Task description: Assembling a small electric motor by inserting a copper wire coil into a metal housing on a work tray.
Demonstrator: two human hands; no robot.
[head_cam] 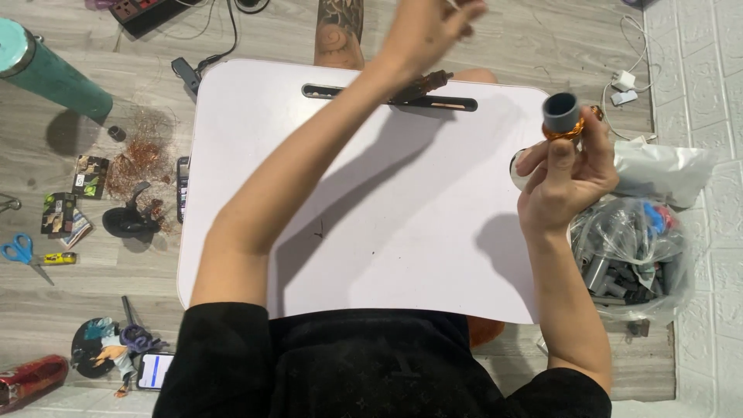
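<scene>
My right hand point(565, 178) is raised over the right edge of a white lap table point(371, 232) and grips a short grey tube point(560, 113) wound with shiny copper wire point(569, 131). My left hand point(429, 27) is lifted high near the top of the view, fingers pinched together; a thin strand may run from it, but I cannot make it out. A dark tool point(422, 87) lies in the slot at the table's far edge, partly hidden by my left forearm.
A clear plastic bag of grey parts point(631, 259) and a white bag point(665, 170) lie right of the table. On the wooden floor at left are a tangle of copper wire point(143, 159), blue scissors point(23, 254), a teal bottle point(46, 70), a phone point(155, 370) and small figurines.
</scene>
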